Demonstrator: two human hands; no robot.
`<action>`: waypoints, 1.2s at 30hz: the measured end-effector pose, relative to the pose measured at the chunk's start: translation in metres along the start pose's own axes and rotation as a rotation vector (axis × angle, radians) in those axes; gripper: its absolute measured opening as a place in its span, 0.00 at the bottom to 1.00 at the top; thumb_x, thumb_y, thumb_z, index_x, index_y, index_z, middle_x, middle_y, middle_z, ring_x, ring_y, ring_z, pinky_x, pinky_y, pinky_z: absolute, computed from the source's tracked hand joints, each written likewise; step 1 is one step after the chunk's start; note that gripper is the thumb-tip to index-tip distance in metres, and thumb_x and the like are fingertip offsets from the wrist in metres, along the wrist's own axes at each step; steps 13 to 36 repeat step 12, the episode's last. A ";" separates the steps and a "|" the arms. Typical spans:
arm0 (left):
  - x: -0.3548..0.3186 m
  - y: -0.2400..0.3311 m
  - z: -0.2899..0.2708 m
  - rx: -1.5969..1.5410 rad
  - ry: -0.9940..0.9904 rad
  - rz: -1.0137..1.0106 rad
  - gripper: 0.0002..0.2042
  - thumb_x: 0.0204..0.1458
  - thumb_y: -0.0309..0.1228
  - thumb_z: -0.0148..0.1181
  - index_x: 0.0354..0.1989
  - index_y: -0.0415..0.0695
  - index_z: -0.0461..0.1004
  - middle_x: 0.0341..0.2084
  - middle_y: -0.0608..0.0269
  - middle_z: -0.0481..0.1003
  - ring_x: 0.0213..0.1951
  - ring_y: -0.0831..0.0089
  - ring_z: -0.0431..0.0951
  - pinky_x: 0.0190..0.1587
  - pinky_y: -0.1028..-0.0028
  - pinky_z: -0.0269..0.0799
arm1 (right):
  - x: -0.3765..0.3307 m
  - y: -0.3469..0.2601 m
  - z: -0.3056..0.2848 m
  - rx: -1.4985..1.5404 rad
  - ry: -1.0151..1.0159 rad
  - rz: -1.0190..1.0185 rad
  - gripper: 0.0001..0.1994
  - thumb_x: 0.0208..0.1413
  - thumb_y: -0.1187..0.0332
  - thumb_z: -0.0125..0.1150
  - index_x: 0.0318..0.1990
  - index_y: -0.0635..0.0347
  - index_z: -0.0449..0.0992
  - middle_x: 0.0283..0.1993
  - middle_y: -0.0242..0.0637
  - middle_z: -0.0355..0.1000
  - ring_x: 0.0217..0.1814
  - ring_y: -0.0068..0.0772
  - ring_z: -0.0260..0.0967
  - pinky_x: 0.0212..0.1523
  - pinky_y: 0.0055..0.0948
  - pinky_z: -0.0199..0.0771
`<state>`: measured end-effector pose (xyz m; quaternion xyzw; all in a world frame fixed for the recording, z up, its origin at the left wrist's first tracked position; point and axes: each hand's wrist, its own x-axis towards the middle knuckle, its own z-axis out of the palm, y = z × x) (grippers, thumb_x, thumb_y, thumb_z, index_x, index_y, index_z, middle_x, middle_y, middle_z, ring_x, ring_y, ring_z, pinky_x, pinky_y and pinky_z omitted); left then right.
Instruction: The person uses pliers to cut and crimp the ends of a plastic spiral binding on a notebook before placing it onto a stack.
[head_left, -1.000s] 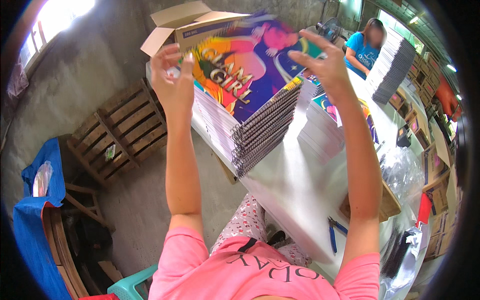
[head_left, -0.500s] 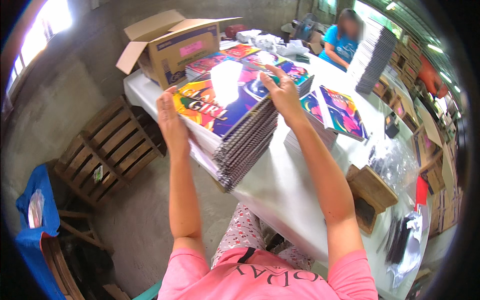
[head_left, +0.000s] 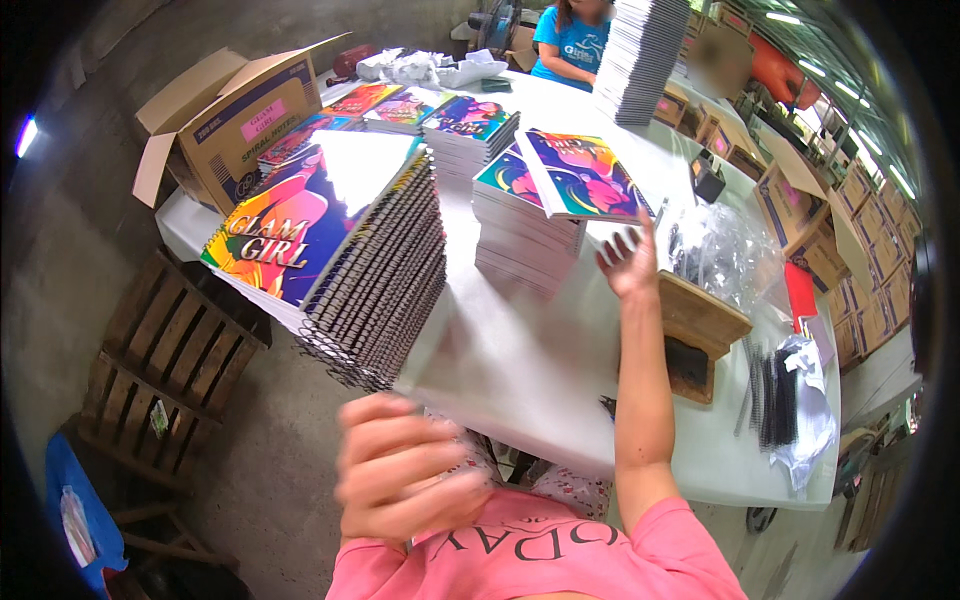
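A tall stack of spiral notebooks (head_left: 290, 230) with bright multicoloured covers stands at the left front of the table, its black coils facing right. Below it, close to my chest, is my left hand (head_left: 405, 465). Its fingers look bent but are smeared by motion. My right hand (head_left: 630, 262) reaches over the table, palm up and fingers apart, with nothing in it. Its fingertips are near the corner of a tilted notebook (head_left: 590, 180), which lies across a second notebook stack (head_left: 525, 240). I cannot tell whether they touch it.
An open cardboard box (head_left: 245, 130) stands behind the left stack. More notebooks (head_left: 465, 120) sit farther back. A wooden stand (head_left: 700, 320), clear plastic (head_left: 725, 255) and loose black coils (head_left: 772, 400) lie to the right. A co-worker (head_left: 568, 50) in blue stands beside a tall stack (head_left: 640, 60).
Both hands have let go of the front notebook stack, which now rests on the table. My left hand has drawn back toward my chest; the right has moved toward the tilted notebook. The view has shifted.
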<state>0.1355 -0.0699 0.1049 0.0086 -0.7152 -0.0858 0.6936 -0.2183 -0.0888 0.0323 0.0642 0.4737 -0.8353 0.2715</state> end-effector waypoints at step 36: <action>-0.019 -0.037 0.087 -0.065 -0.232 -0.357 0.15 0.38 0.21 0.62 0.38 0.44 0.76 0.32 0.58 0.73 0.34 0.61 0.74 0.38 0.68 0.69 | 0.036 -0.058 0.026 -0.849 -0.294 -0.552 0.15 0.44 0.72 0.68 0.34 0.75 0.73 0.28 0.43 0.76 0.28 0.31 0.75 0.34 0.27 0.78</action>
